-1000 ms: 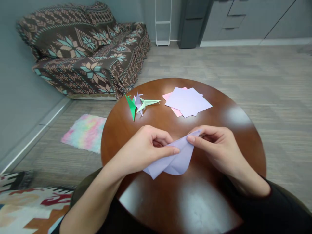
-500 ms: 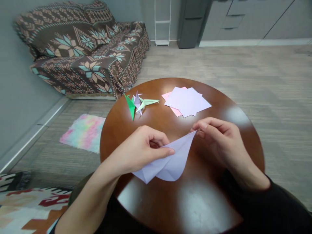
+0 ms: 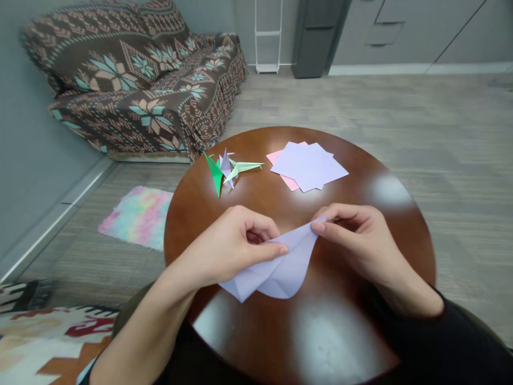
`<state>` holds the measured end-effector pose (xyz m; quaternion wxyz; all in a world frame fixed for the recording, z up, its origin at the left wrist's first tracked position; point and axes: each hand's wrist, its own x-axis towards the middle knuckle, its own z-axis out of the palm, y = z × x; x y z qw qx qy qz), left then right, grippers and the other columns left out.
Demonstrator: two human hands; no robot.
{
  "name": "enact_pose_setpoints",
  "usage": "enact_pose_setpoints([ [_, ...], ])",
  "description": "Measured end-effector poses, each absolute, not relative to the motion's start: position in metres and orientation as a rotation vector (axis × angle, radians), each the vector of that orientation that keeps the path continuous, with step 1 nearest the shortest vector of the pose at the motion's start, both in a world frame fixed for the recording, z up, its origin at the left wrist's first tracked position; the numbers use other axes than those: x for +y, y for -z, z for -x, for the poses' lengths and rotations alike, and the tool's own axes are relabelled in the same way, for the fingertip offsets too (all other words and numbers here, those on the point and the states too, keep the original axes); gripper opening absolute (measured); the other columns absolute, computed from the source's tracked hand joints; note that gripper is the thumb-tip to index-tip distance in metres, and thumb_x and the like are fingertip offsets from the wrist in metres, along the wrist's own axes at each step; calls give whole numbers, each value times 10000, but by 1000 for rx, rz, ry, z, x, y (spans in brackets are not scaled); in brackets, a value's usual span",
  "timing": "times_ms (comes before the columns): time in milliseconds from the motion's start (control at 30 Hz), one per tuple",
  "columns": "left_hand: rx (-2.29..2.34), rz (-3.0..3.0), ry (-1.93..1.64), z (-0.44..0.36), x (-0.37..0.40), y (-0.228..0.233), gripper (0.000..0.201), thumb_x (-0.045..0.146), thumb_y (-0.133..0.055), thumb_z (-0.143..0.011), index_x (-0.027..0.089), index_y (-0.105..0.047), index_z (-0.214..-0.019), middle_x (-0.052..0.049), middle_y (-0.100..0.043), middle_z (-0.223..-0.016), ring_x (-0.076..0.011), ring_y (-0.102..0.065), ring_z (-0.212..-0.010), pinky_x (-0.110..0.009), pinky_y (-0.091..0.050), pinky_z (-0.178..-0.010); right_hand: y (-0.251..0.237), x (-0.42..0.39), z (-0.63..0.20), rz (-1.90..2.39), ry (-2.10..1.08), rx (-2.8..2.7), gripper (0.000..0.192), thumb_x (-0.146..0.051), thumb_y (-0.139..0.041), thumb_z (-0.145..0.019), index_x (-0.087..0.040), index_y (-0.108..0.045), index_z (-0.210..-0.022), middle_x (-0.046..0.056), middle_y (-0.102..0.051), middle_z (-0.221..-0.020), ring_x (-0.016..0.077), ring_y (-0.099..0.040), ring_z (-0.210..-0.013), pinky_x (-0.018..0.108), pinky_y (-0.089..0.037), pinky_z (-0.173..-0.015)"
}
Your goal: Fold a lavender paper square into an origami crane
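Between my hands, above the table, is a lilac sheet of origami paper, partly folded, with its lower part curving loosely. My left hand grips it near the middle, thumb on top and fingers curled behind. At the paper's upper right corner, my right hand pinches the tip between thumb and fingers. Beyond my left hand stand folded paper cranes: a green crane, a lilac crane and a pale green crane. A fanned stack of paper sheets, lilac over pink, lies beyond my right hand.
The round brown table is glossy with bright reflections. A sofa under a patterned cover stands at the back left. A pastel fluffy mat lies on the floor, and grey cabinets line the back.
My right thumb and fingers have come onto the paper's corner and now pinch it, slightly lower than before. My left hand keeps its hold almost unmoved.
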<state>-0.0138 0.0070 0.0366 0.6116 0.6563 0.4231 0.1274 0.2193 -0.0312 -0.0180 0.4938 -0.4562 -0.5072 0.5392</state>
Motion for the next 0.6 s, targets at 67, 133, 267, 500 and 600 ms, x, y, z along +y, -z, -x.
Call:
enact_pose_setpoints([
  [67, 974, -1513, -302, 13, 7, -36, 125, 218, -760, -809, 95, -776, -794, -19, -702, -681, -84, -537, -595, -155, -376, -518, 19, -31, -220, 1113, -1296, -1229, 98, -235, -830, -837, -227, -780, -753, -1, -692, -702, 134, -558, -668, 246, -425, -598],
  [133, 971, -1516, -309, 13, 7, -35, 132, 224, -759, -814, 94, -775, -801, -19, -705, -684, -86, -547, -598, -157, -382, -521, 19, -31, -220, 1118, -1286, -1233, 112, -232, -826, -839, -223, -768, -743, -1, -685, -698, 136, -557, -673, 248, -423, -601],
  [267, 954, -1560, -302, 15, 8, -33, 157, 251, -742, -837, 102, -772, -798, -4, -692, -671, -78, -538, -582, -160, -381, -518, 13, -30, -222, 1127, -1310, -1308, 135, -240, -809, -848, -214, -740, -734, 4, -683, -713, 140, -562, -686, 253, -428, -616],
  [500, 902, -1757, -166, 18, 6, -33, 173, 286, -727, -855, 130, -787, -810, 14, -689, -678, -79, -542, -611, -166, -377, -540, 0, -32, -219, 1184, -1525, -1654, 126, -230, -769, -839, -158, -726, -746, 2, -638, -688, 120, -504, -635, 249, -403, -587],
  [600, 875, -1828, -133, 19, 5, -32, 199, 306, -710, -872, 133, -785, -810, 20, -674, -665, -78, -538, -607, -172, -377, -549, 0, -34, -216, 1195, -1543, -1684, 137, -238, -741, -860, -148, -736, -757, 14, -662, -704, 129, -529, -650, 253, -415, -599],
])
